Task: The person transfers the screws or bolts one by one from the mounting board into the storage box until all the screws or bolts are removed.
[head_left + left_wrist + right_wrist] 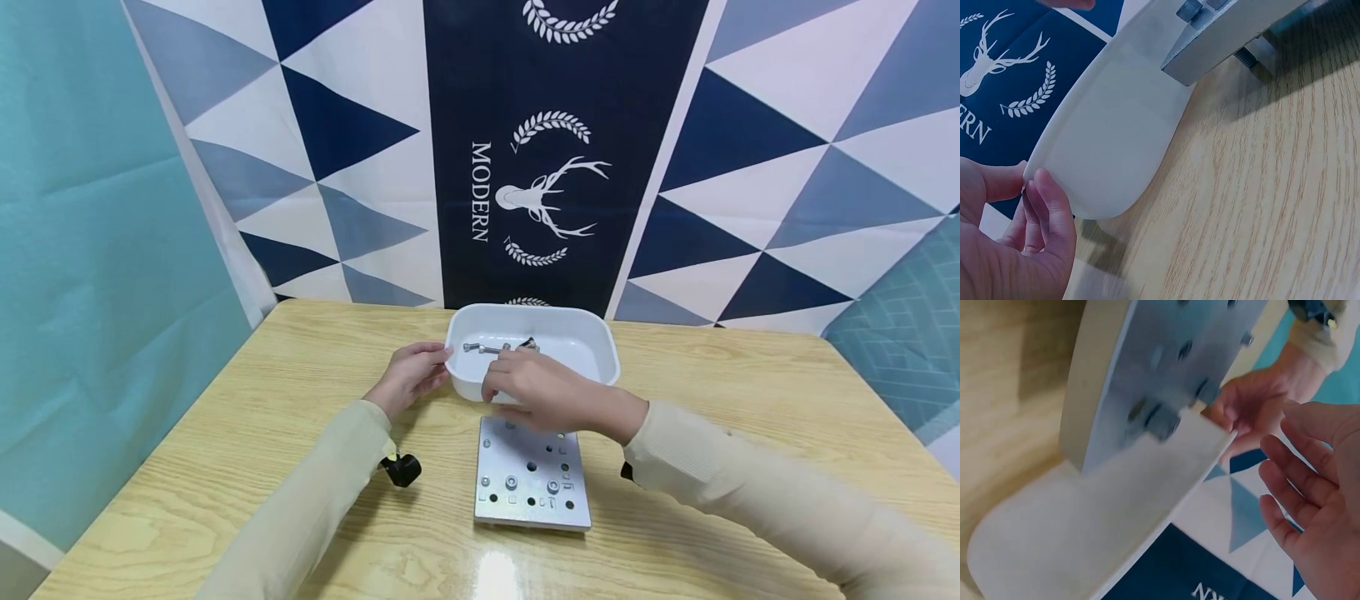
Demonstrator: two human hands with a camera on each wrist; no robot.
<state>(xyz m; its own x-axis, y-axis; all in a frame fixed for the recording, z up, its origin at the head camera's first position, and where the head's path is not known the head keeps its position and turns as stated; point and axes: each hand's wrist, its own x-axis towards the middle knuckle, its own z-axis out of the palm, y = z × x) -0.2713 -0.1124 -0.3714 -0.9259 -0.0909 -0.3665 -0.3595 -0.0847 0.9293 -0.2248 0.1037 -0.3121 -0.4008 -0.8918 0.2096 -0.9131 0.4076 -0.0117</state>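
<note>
A white plastic bin (609,354) stands toward the back of the table, with several metal bolts (487,349) lying in it. My left hand (411,375) pinches the bin's left rim between thumb and fingers, as the left wrist view also shows. Over the bin's near edge is my right hand (538,387), its fingers loosely bent. In the right wrist view nothing shows between these fingers (1291,481). Just in front of the bin sits a silver metal plate (517,512) with holes and several bolts (1163,422) set in it. The right hand partly hides the plate's far edge and the bin.
The wood-grain table (315,350) ends at a patterned cloth (367,125) behind the bin. A teal sheet (97,250) hangs on the left. Each wrist carries a dark camera, the left one (403,470) being plainer to see.
</note>
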